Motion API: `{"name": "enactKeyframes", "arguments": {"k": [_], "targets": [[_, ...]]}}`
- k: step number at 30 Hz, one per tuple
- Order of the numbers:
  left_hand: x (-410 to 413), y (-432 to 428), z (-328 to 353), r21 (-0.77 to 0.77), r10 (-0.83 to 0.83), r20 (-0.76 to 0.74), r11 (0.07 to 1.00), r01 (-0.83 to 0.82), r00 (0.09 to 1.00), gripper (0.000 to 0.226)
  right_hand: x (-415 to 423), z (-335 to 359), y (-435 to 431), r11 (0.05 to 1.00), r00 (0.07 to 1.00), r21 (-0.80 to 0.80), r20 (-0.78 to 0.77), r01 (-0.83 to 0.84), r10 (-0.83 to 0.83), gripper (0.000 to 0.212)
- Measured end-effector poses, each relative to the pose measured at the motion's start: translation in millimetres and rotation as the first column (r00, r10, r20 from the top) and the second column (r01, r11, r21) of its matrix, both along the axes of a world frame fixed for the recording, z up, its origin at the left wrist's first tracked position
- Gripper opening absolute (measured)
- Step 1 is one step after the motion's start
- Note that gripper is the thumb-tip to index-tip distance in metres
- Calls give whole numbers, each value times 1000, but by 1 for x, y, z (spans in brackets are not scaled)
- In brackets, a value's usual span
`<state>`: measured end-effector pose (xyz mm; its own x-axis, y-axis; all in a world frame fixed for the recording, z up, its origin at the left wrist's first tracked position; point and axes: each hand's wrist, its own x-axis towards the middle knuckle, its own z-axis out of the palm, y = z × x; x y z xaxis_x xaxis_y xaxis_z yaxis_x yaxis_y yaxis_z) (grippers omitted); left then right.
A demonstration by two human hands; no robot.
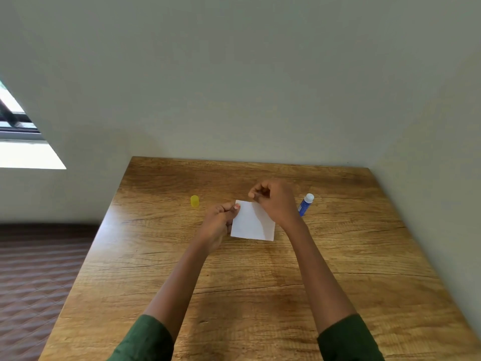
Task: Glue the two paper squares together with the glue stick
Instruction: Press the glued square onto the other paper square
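Seemingly 1 paper square, 2 hands pinching; 1 glue stick.

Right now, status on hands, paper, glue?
Left hand pinches paper at its far-left corner; right hand pinches its far edge. Glue stick lying uncapped beside right hand, yellow cap apart. Nothing in the way.

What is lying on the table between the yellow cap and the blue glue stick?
In the head view, the white paper lies between the yellow cap and the glue stick, with the left hand and right hand pinching its far corners.
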<state>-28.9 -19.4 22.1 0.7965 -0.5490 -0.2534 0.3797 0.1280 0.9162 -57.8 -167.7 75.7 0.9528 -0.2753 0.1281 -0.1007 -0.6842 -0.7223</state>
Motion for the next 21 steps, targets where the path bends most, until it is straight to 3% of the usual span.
{"name": "enactKeyframes", "arguments": {"k": [3,6,11,14,21], "targets": [[-1,-2,2,7,11,29,1000,-11,1000,23,-1,3,-2,999,998,10,-41,-44,45,4],[-1,-6,4,7,30,64,1000,-31,998,24,-4,2,1,995,989,31,-114,-91,94,19],[-2,-5,5,-63,56,40,997,-53,998,24,-2,5,-1,999,998,38,-52,-15,17,13],[-2,-2,2,28,102,54,994,-104,993,18,-2,10,-5,1000,999,28,-45,7,-6,14],[-3,-2,5,63,154,78,985,-159,985,5,-1,18,-1,990,986,-119,-152,-80,61,28]]}}
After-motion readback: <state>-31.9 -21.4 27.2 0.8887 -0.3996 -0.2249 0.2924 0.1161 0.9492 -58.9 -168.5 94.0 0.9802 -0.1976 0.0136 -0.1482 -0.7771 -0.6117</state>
